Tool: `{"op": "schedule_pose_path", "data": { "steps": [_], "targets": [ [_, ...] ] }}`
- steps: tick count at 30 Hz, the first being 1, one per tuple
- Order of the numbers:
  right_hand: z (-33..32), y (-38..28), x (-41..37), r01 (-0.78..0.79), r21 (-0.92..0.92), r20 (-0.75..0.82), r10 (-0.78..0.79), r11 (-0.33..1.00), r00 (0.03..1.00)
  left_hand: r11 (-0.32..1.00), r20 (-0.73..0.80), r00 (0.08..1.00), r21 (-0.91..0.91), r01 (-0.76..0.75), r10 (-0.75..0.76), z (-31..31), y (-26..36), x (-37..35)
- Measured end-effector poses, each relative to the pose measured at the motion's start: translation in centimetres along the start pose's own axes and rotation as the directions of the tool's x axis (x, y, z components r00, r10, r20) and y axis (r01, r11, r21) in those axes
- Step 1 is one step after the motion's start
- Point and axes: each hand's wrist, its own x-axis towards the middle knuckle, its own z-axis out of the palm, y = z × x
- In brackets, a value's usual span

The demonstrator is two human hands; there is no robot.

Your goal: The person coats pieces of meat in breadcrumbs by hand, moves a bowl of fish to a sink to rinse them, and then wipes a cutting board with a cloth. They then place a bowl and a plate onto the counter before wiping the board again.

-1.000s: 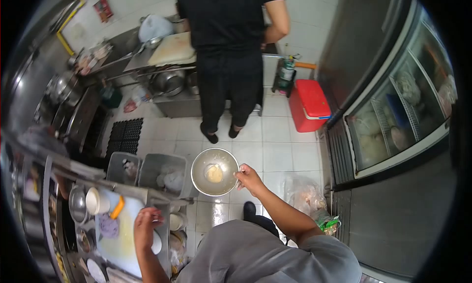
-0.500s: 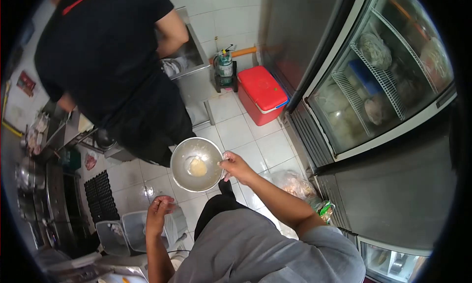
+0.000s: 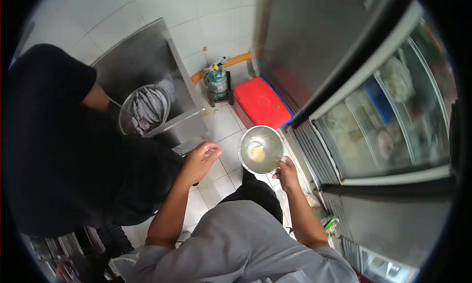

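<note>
My right hand [image 3: 286,175] grips the rim of a metal mixing bowl [image 3: 274,146], with its thumb and fingers pinched on the near right edge. A pale lump of dough or batter [image 3: 257,154] lies at the bottom of the bowl. Held out in front of me to the left, my left hand [image 3: 200,161] is apart from the bowl. Its fingers are partly curled and blurred, with nothing visible in them.
To my left stands a co-worker in black [image 3: 73,150], beside a steel sink [image 3: 184,69]. A strainer [image 3: 129,128] of fish rests there. Ahead are a red cooler [image 3: 260,103] and a green-white bottle [image 3: 216,80]. A glass-door fridge [image 3: 388,172] lines the right; packaged goods [image 3: 330,225] lie below.
I have moved forward and the view has swung, bringing the sink and its fish into sight. The bowl has shifted right with my right hand. My left hand has risen and come forward.
</note>
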Motion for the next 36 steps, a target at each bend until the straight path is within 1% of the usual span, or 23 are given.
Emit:
{"op": "schedule_pose_path", "data": {
  "steps": [2,3,5,6,8,9,10,11,13,16,17,19,21,22,25,26,27,29,30,32,34,36],
  "targets": [
    [0.0,-1.4,4.5,0.025,-0.004,-0.044,-0.025,1.0,0.999,0.999,-0.009,1.0,0.025,-0.024,0.024,-0.7,0.0,5.4],
    [-1.2,-1.6,7.4,0.051,0.024,-0.032,-0.05,0.998,0.998,0.998,-0.021,0.999,0.054,-0.027,0.028,-0.7,0.7,7.7],
    [1.4,-4.6,12.5,0.07,0.043,-0.077,-0.067,0.997,0.995,0.995,-0.105,0.994,0.092,0.043,-0.034,-3.5,0.8,12.5],
    [2.1,-5.4,15.9,0.065,0.014,-0.052,-0.064,0.998,0.997,0.991,-0.15,0.987,0.111,0.078,-0.061,-5.1,1.0,15.2],
    [3.4,-6.8,22.1,0.049,-0.039,-0.012,-0.05,0.998,0.999,0.985,-0.251,0.953,0.01,0.175,-0.167,-8.7,-0.6,20.0],
    [4.3,-8.1,25.2,0.052,-0.051,0.043,-0.05,0.997,0.998,0.976,-0.297,0.93,-0.044,0.213,-0.216,-10.6,-1.8,22.3],
    [4.6,-10.1,27.7,0.045,-0.046,0.109,-0.04,0.998,0.993,0.967,-0.372,0.897,-0.002,0.256,-0.238,-11.5,-1.9,24.6],
    [6.2,-11.5,29.9,0.05,-0.058,0.155,-0.04,0.997,0.987,0.946,-0.429,0.854,-0.001,0.324,-0.293,-13.9,-2.8,26.5],
    [9.6,-14.6,33.8,0.072,-0.074,0.204,-0.055,0.995,0.977,0.89,-0.542,0.744,-0.013,0.456,-0.39,-18.3,-4.1,29.3],
    [17.3,-19.8,37.2,0.07,-0.065,0.28,-0.049,0.995,0.959,0.869,-0.669,0.591,-0.178,0.462,-0.451,-25.8,-9.3,30.7],
    [19.6,-21.0,38.5,0.056,-0.08,0.33,-0.027,0.995,0.943,0.844,-0.717,0.528,-0.159,0.512,-0.455,-28.3,-10.6,30.7],
    [24.4,-22.6,40.0,0.065,-0.102,0.419,-0.016,0.993,0.908,0.8,-0.797,0.42,-0.126,0.586,-0.434,-33.1,-13.7,29.8],
    [29.4,-23.1,40.9,0.045,-0.137,0.502,0.031,0.99,0.864,0.745,-0.861,0.36,-0.031,0.666,-0.358,-38.2,-18.6,27.4],
    [31.7,-23.1,41.1,0.039,-0.155,0.541,0.052,0.987,0.84,0.71,-0.888,0.334,0.012,0.704,-0.316,-40.3,-19.9,26.1],
    [37.3,-22.4,41.5,0.002,-0.271,0.646,0.18,0.963,0.742,0.572,-0.921,0.216,-0.009,0.821,-0.324,-44.3,-20.0,23.9],
    [38.8,-22.4,41.1,-0.006,-0.276,0.661,0.195,0.961,0.724,0.639,-0.921,0.163,-0.11,0.761,-0.353,-45.9,-21.6,23.3],
    [39.4,-21.8,41.6,-0.002,-0.34,0.671,0.244,0.94,0.7,0.598,-0.937,0.144,-0.081,0.797,-0.319,-47.3,-23.3,22.8],
    [40.9,-21.2,42.3,0.033,-0.451,0.683,0.321,0.892,0.656,0.525,-0.964,0.125,-0.017,0.851,-0.233,-50.0,-24.6,24.5],
    [41.5,-21.8,41.9,-0.007,-0.477,0.645,0.356,0.879,0.676,0.45,-0.968,0.156,0.053,0.891,-0.195,-51.2,-25.2,25.4],
    [41.6,-22.2,42.7,0.02,-0.489,0.656,0.352,0.872,0.668,0.377,-0.967,0.156,0.07,0.923,-0.201,-52.7,-23.9,28.0],
    [41.8,-22.2,44.5,0.037,-0.502,0.668,0.361,0.864,0.651,0.211,-0.977,0.205,0.191,0.959,-0.05,-56.4,-26.8,28.7],
    [42.5,-22.8,45.6,0.03,-0.56,0.623,0.397,0.828,0.674,0.071,-0.977,0.163,0.174,0.982,0.139,-58.6,-29.5,28.9]
  ]
}}
